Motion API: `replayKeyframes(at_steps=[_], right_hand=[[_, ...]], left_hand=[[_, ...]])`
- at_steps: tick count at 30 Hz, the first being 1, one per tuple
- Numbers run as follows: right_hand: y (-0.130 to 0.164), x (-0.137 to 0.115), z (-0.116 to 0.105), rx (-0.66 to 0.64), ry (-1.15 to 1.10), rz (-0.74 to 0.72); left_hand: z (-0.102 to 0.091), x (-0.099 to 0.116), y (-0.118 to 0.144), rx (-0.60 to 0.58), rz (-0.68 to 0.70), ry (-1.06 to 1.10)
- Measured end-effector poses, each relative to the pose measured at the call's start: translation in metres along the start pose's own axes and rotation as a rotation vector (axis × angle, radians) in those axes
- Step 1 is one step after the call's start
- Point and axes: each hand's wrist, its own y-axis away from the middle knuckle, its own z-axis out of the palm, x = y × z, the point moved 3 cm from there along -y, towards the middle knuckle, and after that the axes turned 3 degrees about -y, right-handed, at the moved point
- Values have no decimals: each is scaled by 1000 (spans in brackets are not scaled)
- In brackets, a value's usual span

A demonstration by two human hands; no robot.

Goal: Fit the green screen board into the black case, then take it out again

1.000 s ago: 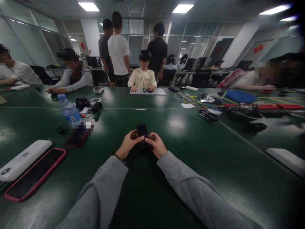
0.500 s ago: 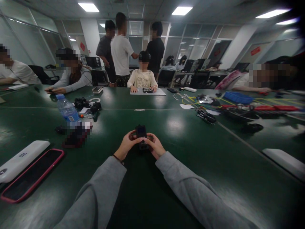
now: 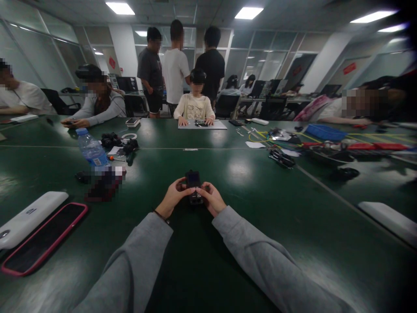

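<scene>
Between my two hands is a small black handheld device (image 3: pixel 194 177) with a dark screen at its far end and buttons nearer to me. My left hand (image 3: pixel 175 195) grips its left side, thumb lying across the button area. From the right, my right hand (image 3: pixel 211 198) holds the other side, its thumb meeting the left one on the buttons. Both hands are closed on the device, just over the green table (image 3: pixel 254 208). The fingers behind and under the device are partly hidden.
To the left lie a red-rimmed phone (image 3: pixel 45 239), a white elongated case (image 3: pixel 34 217) and a water bottle (image 3: pixel 92 150). Cables, tools and a blue tray (image 3: pixel 325 132) lie at the right. Another white object (image 3: pixel 387 219) rests near the right edge. A person (image 3: pixel 195 104) sits opposite.
My hands and the device stay almost still, with the right thumb shifted slightly on the buttons. In the background, the standing people have turned and moved a little.
</scene>
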Motion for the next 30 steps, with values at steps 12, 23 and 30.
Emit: replayKeyframes(at_steps=[12, 23, 30], right_hand=[[8, -1, 13, 3, -69, -1], [18, 12, 32, 30, 84, -56], [30, 5, 34, 33, 791, -494]], left_hand=[[7, -7, -5, 6, -100, 283], [24, -5, 6, -95, -334, 657], [14, -14, 2, 41, -308, 650]])
